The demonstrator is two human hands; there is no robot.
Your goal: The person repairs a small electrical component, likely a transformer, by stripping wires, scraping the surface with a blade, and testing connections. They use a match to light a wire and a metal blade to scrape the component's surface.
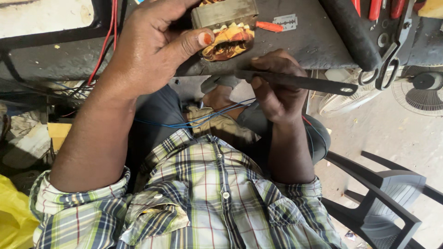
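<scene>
Left hand wrapped around a small transformer with a grey laminated metal core and orange-yellow taped windings, fingers curled over the far side, thumb pressed flat against the winding tape. Transformer held at the near edge of the dark, scuffed workbench top, resting on or just above that edge; contact not clear.

Right hand just below the transformer and slightly to its right, fingers closed around the handle end of a long flat dark metal tool, file-like. Blade running away from the transformer toward the right, ending near the black-handled scissors that lie at the bench edge. Tool tip not touching the transformer.

Right of the transformer on the bench: a small orange-handled screwdriver, then a double-edged razor blade, both lying flat. Further right, a thick black cylindrical bar lying aslant, and red tool handles beyond it.

Left of the transformer, red wires hanging down over the bench edge. Below the transformer, thin blue wires crossing the lap above a green, white and navy plaid shirt. Down to the right of it, a grey plastic chair and a white fan grille on the floor.
</scene>
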